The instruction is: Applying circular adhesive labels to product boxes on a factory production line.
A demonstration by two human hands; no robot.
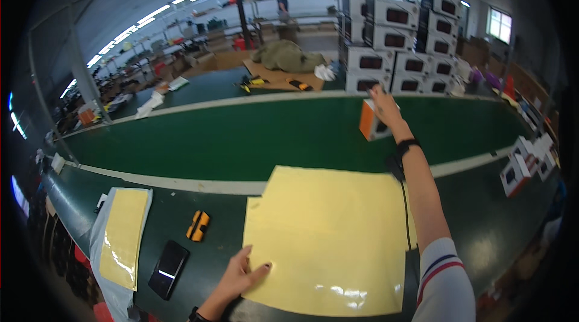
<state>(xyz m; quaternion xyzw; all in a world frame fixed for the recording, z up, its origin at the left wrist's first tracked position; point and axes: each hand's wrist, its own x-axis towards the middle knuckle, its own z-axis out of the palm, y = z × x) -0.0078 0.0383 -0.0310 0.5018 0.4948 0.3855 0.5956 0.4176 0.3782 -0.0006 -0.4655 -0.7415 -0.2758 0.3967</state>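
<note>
My right hand [385, 106] reaches out over the green conveyor belt. Its fingers grip the top of a small box [367, 120] with an orange side and white faces, which is on the belt or just above it. A large glossy yellow sheet [325, 237] lies on the near table in front of me. At the sheet's left edge is my left hand [238, 277], thumb and forefinger spread apart and touching the yellow surface. A black cable [406, 213] runs down beside my right forearm, over the sheet's right side.
White boxes [392, 17] stand stacked beyond the belt. Left of the sheet lie an orange-and-black tool [198, 226], a black phone [169, 269] and a yellow sheet pack [125, 237]. Small boxes [515, 174] sit at the right. Cardboard [280, 77] holds a greenish cloth bundle [286, 55].
</note>
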